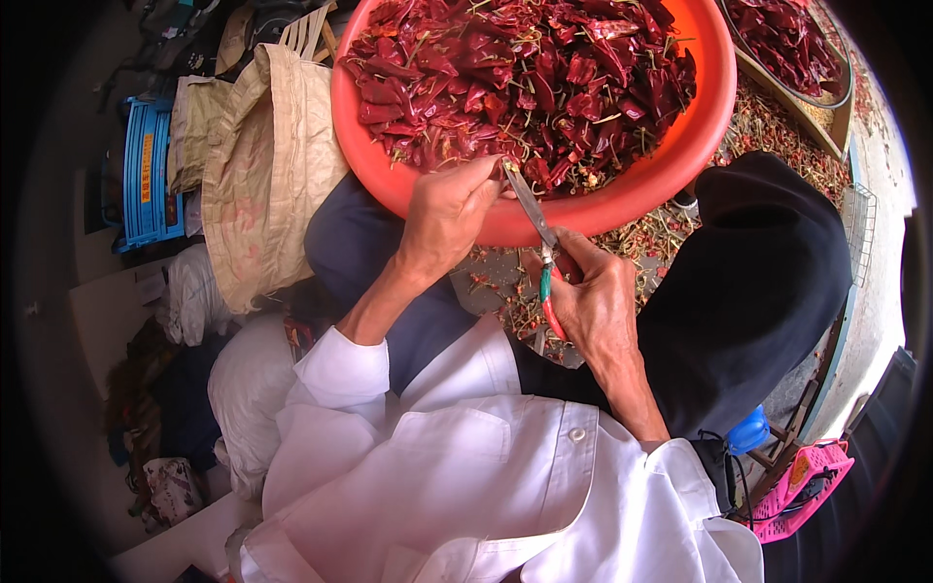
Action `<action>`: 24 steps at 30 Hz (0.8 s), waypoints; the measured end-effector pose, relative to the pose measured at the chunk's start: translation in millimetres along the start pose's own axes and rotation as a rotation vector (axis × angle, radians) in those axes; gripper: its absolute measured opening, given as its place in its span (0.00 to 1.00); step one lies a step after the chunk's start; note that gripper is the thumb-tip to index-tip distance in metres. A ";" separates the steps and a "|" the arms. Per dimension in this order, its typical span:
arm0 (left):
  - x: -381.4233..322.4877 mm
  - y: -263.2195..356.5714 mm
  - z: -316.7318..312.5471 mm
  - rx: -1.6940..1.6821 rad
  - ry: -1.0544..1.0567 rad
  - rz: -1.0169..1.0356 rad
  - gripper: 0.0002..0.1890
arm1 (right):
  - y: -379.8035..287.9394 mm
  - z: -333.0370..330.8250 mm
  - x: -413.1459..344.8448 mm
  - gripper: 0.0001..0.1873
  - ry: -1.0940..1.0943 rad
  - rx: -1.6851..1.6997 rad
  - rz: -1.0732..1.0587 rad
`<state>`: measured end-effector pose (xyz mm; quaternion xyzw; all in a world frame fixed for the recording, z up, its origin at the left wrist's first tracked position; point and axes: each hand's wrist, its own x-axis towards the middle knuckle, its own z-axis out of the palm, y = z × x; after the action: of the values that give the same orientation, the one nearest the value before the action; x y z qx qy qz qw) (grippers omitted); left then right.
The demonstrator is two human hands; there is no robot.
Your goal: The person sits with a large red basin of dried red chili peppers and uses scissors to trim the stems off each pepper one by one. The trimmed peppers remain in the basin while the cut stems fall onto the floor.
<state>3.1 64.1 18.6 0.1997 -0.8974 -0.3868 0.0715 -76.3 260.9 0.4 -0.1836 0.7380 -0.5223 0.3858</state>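
A large red plastic basin (656,182) filled with dried red chili peppers (510,80) stands before me. My left hand (452,211) is over its near rim, with thumb and fingers pinched together on a chili pepper, mostly hidden by the fingers. My right hand (594,299) grips a pair of scissors (536,215) with red and green handles. The blades point up and left, and their tips meet the pale stem end at my left fingertips. Whether the blades are fully closed I cannot tell.
Stems and chili scraps (780,138) litter the floor. A woven sack (270,175) and a blue plastic crate (149,175) are at the left. More chilies (783,44) fill a container at the upper right. A pink basket (802,488) sits at the lower right.
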 end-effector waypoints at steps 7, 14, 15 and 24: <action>-3.6 -18.7 7.5 0.041 0.061 0.115 0.12 | 1.7 1.3 -2.0 0.14 -0.054 0.113 0.084; -4.8 -21.3 11.4 -0.365 -0.011 -0.082 0.10 | 7.0 12.6 1.3 0.18 -0.130 0.402 0.191; -5.0 -20.2 9.7 -0.336 -0.027 -0.096 0.10 | 5.6 12.8 0.6 0.17 -0.120 0.392 0.193; 0.7 -11.9 -7.0 -0.230 -0.142 -0.158 0.09 | -2.1 3.4 0.3 0.14 -0.062 0.054 0.045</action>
<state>8.0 51.8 14.8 0.2322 -0.8315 -0.5046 -0.0002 -74.2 257.7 1.7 -0.1723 0.7154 -0.5272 0.4250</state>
